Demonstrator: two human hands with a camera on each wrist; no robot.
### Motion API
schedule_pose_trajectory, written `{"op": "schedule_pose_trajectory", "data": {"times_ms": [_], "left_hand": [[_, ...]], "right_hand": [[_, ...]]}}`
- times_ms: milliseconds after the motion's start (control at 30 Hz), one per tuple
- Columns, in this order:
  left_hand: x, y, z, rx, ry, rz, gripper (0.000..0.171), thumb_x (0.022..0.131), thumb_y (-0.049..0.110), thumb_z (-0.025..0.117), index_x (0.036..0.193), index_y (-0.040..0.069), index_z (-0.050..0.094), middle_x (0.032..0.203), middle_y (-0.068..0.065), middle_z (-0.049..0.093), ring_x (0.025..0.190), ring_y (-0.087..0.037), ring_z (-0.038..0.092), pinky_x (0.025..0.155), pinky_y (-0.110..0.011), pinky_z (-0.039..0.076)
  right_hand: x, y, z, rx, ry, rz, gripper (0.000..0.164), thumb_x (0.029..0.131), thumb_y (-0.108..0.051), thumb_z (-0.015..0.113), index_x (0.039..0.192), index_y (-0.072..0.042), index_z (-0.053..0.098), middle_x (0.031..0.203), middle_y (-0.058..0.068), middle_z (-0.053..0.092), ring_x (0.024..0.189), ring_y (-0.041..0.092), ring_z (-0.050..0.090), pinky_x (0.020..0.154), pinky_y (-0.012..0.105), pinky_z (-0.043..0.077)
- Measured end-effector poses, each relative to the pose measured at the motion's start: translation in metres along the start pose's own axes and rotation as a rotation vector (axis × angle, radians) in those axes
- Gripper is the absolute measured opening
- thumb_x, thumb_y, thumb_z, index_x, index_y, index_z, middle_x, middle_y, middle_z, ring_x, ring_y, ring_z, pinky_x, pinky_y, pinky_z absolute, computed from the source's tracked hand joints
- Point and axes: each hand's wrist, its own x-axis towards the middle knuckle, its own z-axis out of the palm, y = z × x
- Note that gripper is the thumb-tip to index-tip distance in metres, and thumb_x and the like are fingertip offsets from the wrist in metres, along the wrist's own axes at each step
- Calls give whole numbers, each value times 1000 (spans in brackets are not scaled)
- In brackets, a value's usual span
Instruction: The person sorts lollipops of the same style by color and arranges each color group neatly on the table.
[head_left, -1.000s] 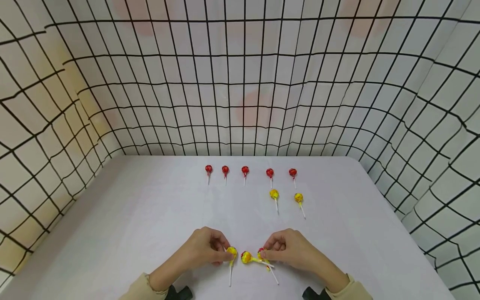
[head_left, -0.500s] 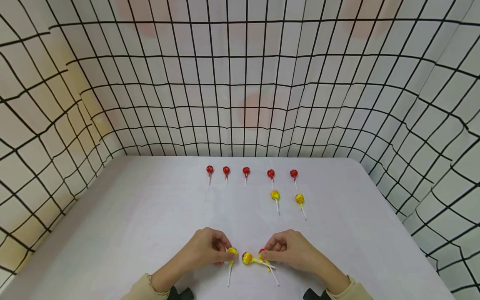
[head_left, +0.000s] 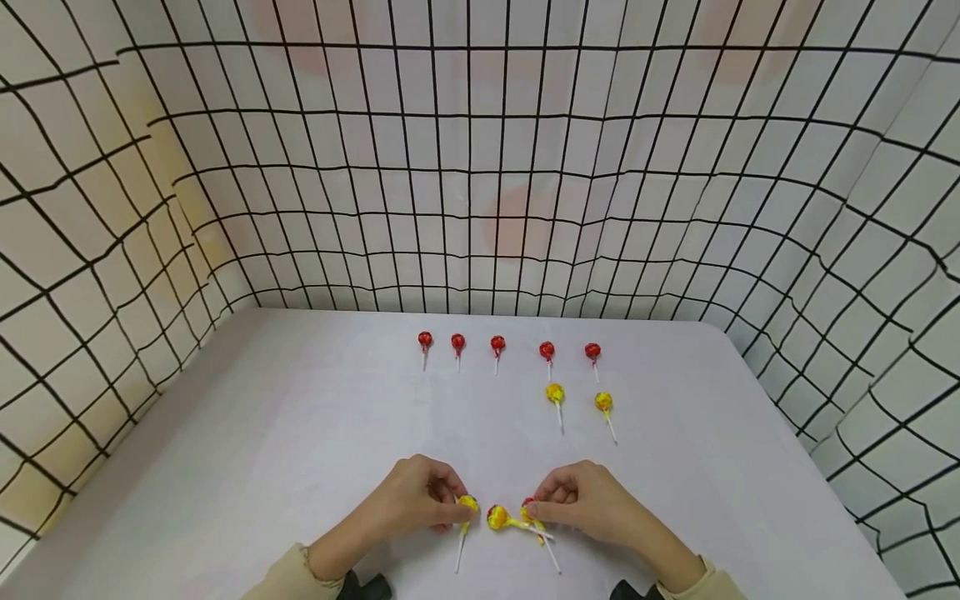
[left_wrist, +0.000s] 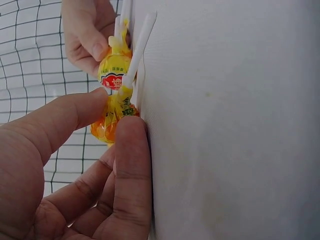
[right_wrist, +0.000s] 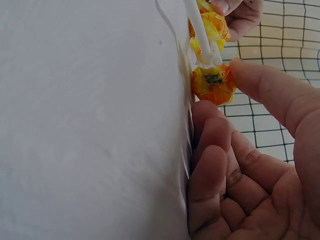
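Note:
At the front of the table my left hand pinches the candy head of a yellow lollipop between thumb and finger, its white stick pointing toward me. My right hand pinches another yellow lollipop, which shows some red on its wrapper. Between the hands a third yellow lollipop lies sideways, its stick crossing that of the right one. In the left wrist view, the left hand's lollipop sits between thumb and fingertip. The right wrist view has the right hand's lollipop at the thumb tip.
Several red lollipops form a row toward the back of the white table. Two yellow lollipops, one left and one right, lie below the row's right end. A black wire-grid pattern covers the surrounding white walls.
The head view has shifted slightly, so everything appears a little farther right. Both hands keep their pinch on the same lollipops, with no clear movement over the table.

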Motion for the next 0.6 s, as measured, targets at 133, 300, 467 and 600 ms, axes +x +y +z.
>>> {"op": "schedule_pose_trajectory", "data": {"times_ms": [133,300,467,600], "left_hand": [[0,0,0,-2,2,3,17,85,20,91,89,11,77,66,4,66,56,-8,63,55,-21,51],[0,-1,1,-14,8,0,17,84,20,91,88,11,77,66,4,67,57,-8,64,57,-22,53],[0,-1,0,-22,5,-4,16,84,18,91,88,11,77,67,4,67,57,-8,65,57,-21,53],[0,-1,0,-25,2,-9,16,85,18,91,88,10,77,67,5,67,58,-8,65,57,-20,53]], "right_hand": [[0,0,-1,-14,13,23,22,92,-36,85,95,-15,79,78,-5,67,70,9,54,59,20,40],[2,-2,-3,-6,19,57,23,92,-35,86,96,-14,79,78,-5,67,70,13,54,56,21,40],[2,-4,-5,10,17,64,23,91,-34,86,95,-12,79,76,-4,67,68,14,56,56,21,42],[3,-2,-6,12,21,52,23,92,-34,86,97,-12,79,76,-4,68,67,14,58,56,22,46]]}}
